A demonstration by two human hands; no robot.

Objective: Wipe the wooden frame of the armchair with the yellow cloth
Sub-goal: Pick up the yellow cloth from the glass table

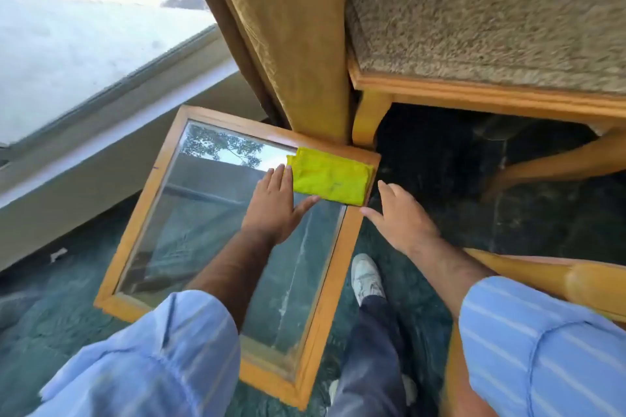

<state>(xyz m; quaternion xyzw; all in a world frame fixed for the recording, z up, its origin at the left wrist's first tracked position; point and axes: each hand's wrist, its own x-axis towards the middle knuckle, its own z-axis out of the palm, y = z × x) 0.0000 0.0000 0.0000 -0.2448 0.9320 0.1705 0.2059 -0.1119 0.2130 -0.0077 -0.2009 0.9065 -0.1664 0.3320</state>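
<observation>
A folded yellow cloth (330, 177) lies on the far right corner of a glass-topped side table with a wooden rim (342, 247). My left hand (276, 205) rests flat on the glass, its fingertips touching the cloth's left edge. Just right of the cloth, my right hand (399, 215) hovers over the table's rim with fingers spread and nothing in it. The armchair's wooden frame (487, 95) runs under a beige textured seat cushion (491, 10) at the upper right, with a curved front leg (367, 118) just behind the cloth.
A tan curtain (288, 37) hangs behind the table beside a large window (84, 54). A second wooden chair arm (582, 281) sits under my right forearm. My white shoe (367, 276) stands on the dark green floor between table and chair.
</observation>
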